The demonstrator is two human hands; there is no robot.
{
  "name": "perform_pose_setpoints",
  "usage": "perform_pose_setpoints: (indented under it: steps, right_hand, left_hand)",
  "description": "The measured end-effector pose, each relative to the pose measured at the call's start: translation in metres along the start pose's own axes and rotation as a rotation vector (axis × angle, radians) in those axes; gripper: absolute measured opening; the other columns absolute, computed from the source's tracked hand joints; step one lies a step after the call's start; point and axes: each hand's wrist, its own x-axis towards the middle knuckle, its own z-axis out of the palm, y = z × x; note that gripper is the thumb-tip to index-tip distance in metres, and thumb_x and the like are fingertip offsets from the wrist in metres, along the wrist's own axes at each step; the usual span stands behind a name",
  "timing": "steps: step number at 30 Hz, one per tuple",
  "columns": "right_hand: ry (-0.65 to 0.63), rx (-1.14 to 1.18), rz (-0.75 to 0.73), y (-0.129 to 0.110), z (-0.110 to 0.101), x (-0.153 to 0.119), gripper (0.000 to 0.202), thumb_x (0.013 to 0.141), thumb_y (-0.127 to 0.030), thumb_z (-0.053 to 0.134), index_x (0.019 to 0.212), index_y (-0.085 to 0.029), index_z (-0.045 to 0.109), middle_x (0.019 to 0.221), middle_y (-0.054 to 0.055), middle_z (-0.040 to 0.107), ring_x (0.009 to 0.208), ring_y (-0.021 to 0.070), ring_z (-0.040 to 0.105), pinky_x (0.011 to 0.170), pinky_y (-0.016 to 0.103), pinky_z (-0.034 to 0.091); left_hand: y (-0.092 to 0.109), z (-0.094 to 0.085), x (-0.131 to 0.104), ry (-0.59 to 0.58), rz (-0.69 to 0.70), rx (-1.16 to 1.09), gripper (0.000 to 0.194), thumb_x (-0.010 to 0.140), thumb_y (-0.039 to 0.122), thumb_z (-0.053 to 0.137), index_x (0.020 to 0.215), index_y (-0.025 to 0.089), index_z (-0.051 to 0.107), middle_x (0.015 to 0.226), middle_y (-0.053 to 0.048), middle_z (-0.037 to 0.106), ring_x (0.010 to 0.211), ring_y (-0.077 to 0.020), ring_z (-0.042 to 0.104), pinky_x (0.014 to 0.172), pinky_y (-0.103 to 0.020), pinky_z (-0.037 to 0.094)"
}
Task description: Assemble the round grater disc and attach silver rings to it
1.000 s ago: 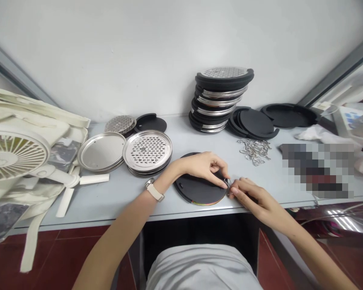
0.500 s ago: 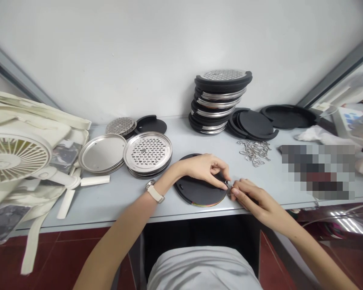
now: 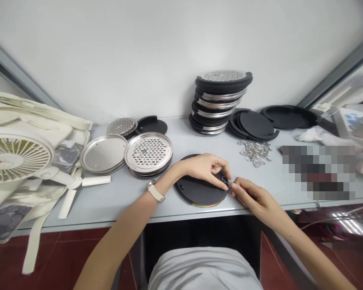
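Note:
A round black disc (image 3: 202,191) lies near the table's front edge, with a thin coloured line along its near rim. Over its far part rests my left hand (image 3: 205,168), thumb and index finger closing around a small bent metal wire clip (image 3: 225,179) at the disc's right edge. My right hand (image 3: 249,193) is pinched at the clip's other end, just beside the left fingertips. The fingers hide part of the clip and whether it passes through the disc. Similar wire clips (image 3: 255,153) lie in a loose pile beyond my right hand.
Perforated metal grater plates (image 3: 148,152) and plain metal discs (image 3: 104,153) are stacked on the left. A tall leaning stack of black holders and metal plates (image 3: 219,102) stands behind, beside more black discs (image 3: 257,125). A white fan (image 3: 15,155) occupies the far left.
My right fingers have shifted slightly down and left at the clip, whose loop now shows over the disc. My left hand has barely moved.

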Motion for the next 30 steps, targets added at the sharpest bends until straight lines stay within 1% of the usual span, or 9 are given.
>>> perform_pose_setpoints:
  steps: [5, 10, 12, 15, 18, 25, 30]
  right_hand:
    - [-0.059, -0.085, -0.083, -0.003, -0.006, 0.001, 0.037, 0.094, -0.044, 0.038, 0.071, -0.021, 0.056, 0.067, 0.001, 0.054, 0.068, 0.017, 0.052, 0.066, 0.028, 0.041]
    - [-0.078, -0.11, -0.101, -0.002, -0.007, 0.001, 0.037, 0.095, -0.042, 0.037, 0.071, -0.021, 0.057, 0.068, 0.001, 0.053, 0.07, 0.0174, 0.051, 0.071, 0.03, 0.041]
    - [-0.067, -0.098, -0.099, 0.0, -0.005, 0.001, 0.038, 0.095, -0.042, 0.036, 0.071, -0.021, 0.057, 0.068, 0.001, 0.053, 0.071, 0.0174, 0.052, 0.071, 0.03, 0.041]
    - [-0.001, -0.069, -0.076, 0.001, -0.001, 0.001, 0.039, 0.095, -0.044, 0.035, 0.071, -0.02, 0.054, 0.068, 0.002, 0.055, 0.07, 0.0174, 0.052, 0.069, 0.029, 0.041]
    - [0.044, -0.058, -0.056, 0.001, 0.003, 0.002, 0.039, 0.095, -0.045, 0.034, 0.07, -0.02, 0.051, 0.068, 0.001, 0.056, 0.07, 0.017, 0.053, 0.067, 0.027, 0.042]
    - [0.015, -0.04, -0.087, 0.001, 0.001, 0.002, 0.037, 0.096, -0.044, 0.035, 0.072, -0.02, 0.052, 0.07, 0.001, 0.056, 0.07, 0.0164, 0.052, 0.069, 0.027, 0.041]
    - [-0.008, -0.062, -0.106, 0.002, -0.002, 0.001, 0.036, 0.096, -0.043, 0.035, 0.074, -0.02, 0.054, 0.07, 0.001, 0.056, 0.072, 0.0172, 0.053, 0.071, 0.028, 0.041]
  left_hand:
    - [0.001, -0.001, -0.001, 0.005, -0.019, 0.01, 0.043, 0.063, 0.049, 0.07, 0.088, 0.015, 0.063, 0.058, 0.008, 0.028, 0.053, -0.0065, 0.029, 0.053, -0.022, 0.024]
    - [0.003, -0.002, -0.001, 0.01, -0.041, -0.003, 0.042, 0.061, 0.047, 0.072, 0.086, 0.014, 0.064, 0.057, 0.009, 0.029, 0.053, -0.0061, 0.028, 0.053, -0.022, 0.024]
    - [0.003, -0.001, -0.001, 0.004, -0.049, 0.002, 0.042, 0.061, 0.045, 0.073, 0.087, 0.014, 0.064, 0.057, 0.009, 0.03, 0.053, -0.0062, 0.029, 0.053, -0.022, 0.024]
    - [0.002, 0.0, 0.0, -0.002, -0.06, 0.0, 0.041, 0.061, 0.044, 0.073, 0.088, 0.014, 0.063, 0.059, 0.008, 0.032, 0.053, -0.0065, 0.031, 0.054, -0.022, 0.026]
    - [0.001, 0.0, 0.0, 0.0, -0.063, -0.028, 0.04, 0.062, 0.043, 0.073, 0.088, 0.014, 0.063, 0.059, 0.008, 0.031, 0.053, -0.0065, 0.031, 0.053, -0.022, 0.026]
    - [0.0, 0.002, 0.001, -0.021, -0.111, -0.122, 0.043, 0.059, 0.043, 0.075, 0.086, 0.012, 0.063, 0.057, 0.009, 0.033, 0.052, -0.0055, 0.029, 0.052, -0.022, 0.023]
    - [-0.001, 0.002, 0.001, -0.02, -0.096, -0.142, 0.044, 0.059, 0.043, 0.075, 0.087, 0.011, 0.064, 0.056, 0.009, 0.033, 0.053, -0.0052, 0.029, 0.053, -0.022, 0.023]
